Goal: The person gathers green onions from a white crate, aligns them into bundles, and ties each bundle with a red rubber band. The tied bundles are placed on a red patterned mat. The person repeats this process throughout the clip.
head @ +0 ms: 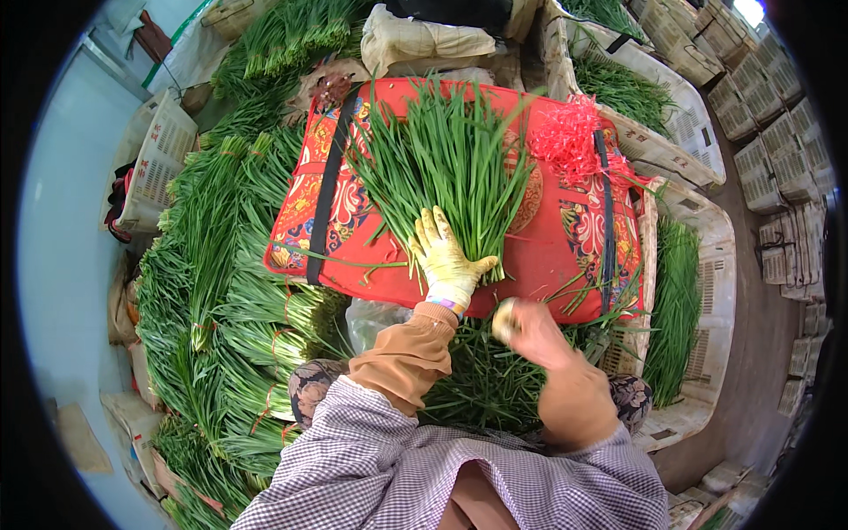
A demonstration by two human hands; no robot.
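A loose heap of garlic chives (457, 159) lies fanned out on a red patterned cloth case (543, 245), cut ends towards me. My left hand (447, 258), in a stained yellow glove, rests palm down on the stem ends with its fingers spread. Off the case's near edge, my right hand (530, 328) is blurred by motion. Something pale covers its fingertips, and I cannot make out whether it grips anything. On the case's right side sits a bunch of pink-red plastic ties (571, 140). Black straps (331, 192) cross the case.
Tied chive bundles (265, 331) are piled along my left. Loose leaves (490, 377) lie between my knees. White plastic crates (715, 285) holding chives stand at right, with stacked crates (748, 112) beyond. A clear plastic bag (371, 321) is under the case's near edge.
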